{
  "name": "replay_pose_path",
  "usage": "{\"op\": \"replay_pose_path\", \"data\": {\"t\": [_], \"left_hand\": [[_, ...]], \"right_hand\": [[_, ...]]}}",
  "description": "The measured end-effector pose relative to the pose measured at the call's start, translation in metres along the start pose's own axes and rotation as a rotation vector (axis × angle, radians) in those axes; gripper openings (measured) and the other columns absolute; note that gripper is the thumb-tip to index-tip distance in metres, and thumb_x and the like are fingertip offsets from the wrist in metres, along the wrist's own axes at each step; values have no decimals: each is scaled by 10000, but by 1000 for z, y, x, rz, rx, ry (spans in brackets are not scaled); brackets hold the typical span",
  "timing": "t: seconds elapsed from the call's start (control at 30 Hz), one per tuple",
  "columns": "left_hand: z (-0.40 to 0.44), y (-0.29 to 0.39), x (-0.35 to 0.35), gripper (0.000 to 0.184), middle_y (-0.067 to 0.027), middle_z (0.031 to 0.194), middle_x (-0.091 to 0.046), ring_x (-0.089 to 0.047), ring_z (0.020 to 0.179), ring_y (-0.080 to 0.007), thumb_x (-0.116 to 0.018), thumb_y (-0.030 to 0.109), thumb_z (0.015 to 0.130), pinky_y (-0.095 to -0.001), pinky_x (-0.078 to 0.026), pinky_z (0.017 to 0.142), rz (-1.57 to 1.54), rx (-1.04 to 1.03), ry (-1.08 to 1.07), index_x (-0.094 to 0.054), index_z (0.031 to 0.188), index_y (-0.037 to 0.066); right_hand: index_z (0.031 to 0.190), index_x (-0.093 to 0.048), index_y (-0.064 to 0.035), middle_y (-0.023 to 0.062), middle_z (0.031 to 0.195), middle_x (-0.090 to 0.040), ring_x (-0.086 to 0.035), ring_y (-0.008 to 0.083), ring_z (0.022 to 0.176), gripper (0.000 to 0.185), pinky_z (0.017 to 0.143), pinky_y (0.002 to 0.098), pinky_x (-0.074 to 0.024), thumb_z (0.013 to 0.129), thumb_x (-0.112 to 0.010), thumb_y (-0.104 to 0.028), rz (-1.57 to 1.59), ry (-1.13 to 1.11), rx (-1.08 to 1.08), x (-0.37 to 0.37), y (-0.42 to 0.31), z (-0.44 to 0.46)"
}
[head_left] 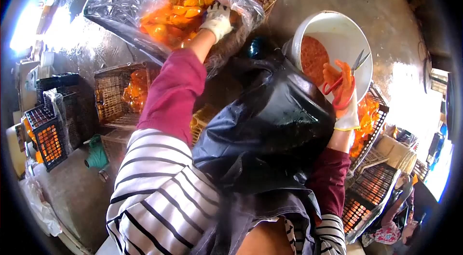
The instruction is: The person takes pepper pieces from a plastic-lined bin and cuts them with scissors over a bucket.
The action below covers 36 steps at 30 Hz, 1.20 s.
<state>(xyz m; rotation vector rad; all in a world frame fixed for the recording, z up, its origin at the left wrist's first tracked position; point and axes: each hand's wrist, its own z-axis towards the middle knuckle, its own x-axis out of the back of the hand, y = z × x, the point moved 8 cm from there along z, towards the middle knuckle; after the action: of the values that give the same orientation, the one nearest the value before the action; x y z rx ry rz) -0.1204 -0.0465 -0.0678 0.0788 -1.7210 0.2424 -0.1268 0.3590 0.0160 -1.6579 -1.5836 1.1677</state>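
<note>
My left hand, in a white glove, reaches into a crate lined with clear plastic and touches the orange peppers there. Its fingertips are partly lost among the pieces, so its grip cannot be made out. Over the rim of a white bucket, my right hand, in an orange-stained glove, holds scissors with red handles, blades spread and pointing up. Reddish-orange contents lie inside the bucket.
A black apron covers my lap between the arms. Crates with orange pieces stand at left and at right. A teal object lies on the floor at left. Another person is at the lower right.
</note>
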Motion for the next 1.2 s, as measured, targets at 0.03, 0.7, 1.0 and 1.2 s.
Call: {"op": "replay_pose_path", "data": {"t": [0.03, 0.7, 1.0, 1.2], "left_hand": [[10, 7, -13, 608, -172, 1370, -447, -436, 1258, -335, -523, 366, 862, -430, -307, 1060, 52, -16, -133, -401, 1365, 47], [-39, -2, -22, 324, -160, 1055, -642, -612, 983, -326, -543, 286, 810, -400, -486, 843, -330, -19, -328, -637, 1060, 104], [-96, -34, -14, 467, -168, 1038, -641, -599, 984, -340, -620, 476, 775, -419, -470, 844, -656, 26, -190, -625, 1055, 102], [-50, -36, -76, 722, -195, 1250, -534, -526, 1131, -348, -684, 429, 728, -408, -424, 947, -732, 156, 18, -423, 1315, 100]], "right_hand": [[1189, -503, -10, 226, 1074, -616, -629, 254, 872, 441, 724, 312, -497, 934, -503, -369, -45, -3, -2, 0, 0, 3], [1301, -442, -36, 188, 1182, -589, -597, 246, 989, 571, 744, 282, -455, 953, -387, -485, 68, -172, 11, 14, 21, -8], [1309, -426, -18, 211, 1176, -583, -596, 305, 1015, 525, 925, 394, -453, 960, -418, -409, 30, -147, -33, 13, 33, -1], [1315, -424, -35, 201, 1204, -567, -586, 317, 1045, 495, 915, 405, -463, 961, -431, -379, 145, -220, -66, 17, 45, 8]]}}
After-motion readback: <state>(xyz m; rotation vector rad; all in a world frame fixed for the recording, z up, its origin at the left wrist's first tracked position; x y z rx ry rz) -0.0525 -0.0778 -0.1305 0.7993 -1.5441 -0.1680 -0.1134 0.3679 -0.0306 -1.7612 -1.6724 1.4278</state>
